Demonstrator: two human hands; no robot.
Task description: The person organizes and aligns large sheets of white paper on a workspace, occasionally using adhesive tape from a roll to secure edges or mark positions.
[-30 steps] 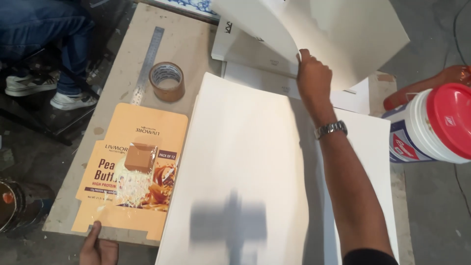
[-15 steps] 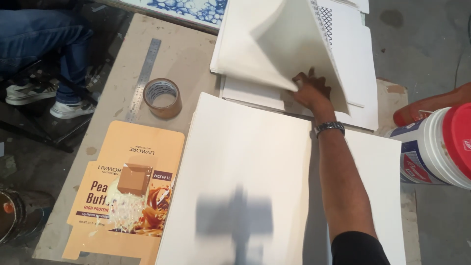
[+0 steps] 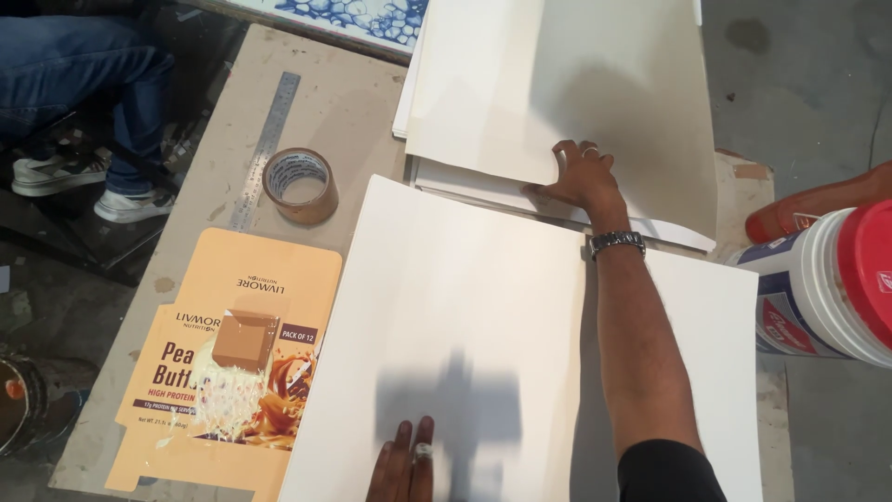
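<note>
At frame centre the right hand [image 3: 583, 177], fingers spread flat and gripping nothing, presses a large white sheet [image 3: 557, 93] onto the stack at upper right, best kept square, while the left hand [image 3: 406, 462], open-palmed, steadies the near white board [image 3: 455, 316] at bottom centre.

I am stretching my right arm [image 3: 641, 363] far forward, nearly straight, with the forearm bare and a dark sleeve ending near the elbow. A metal wristwatch [image 3: 616, 244] is sitting on that wrist. My right hand [image 3: 581, 177] is lying palm down, fingers spread and flat, a ring showing on one finger. My left hand [image 3: 404, 462] is resting low and close to me, palm down, fingers straight and together, pointing forward, a ring on one finger.
</note>
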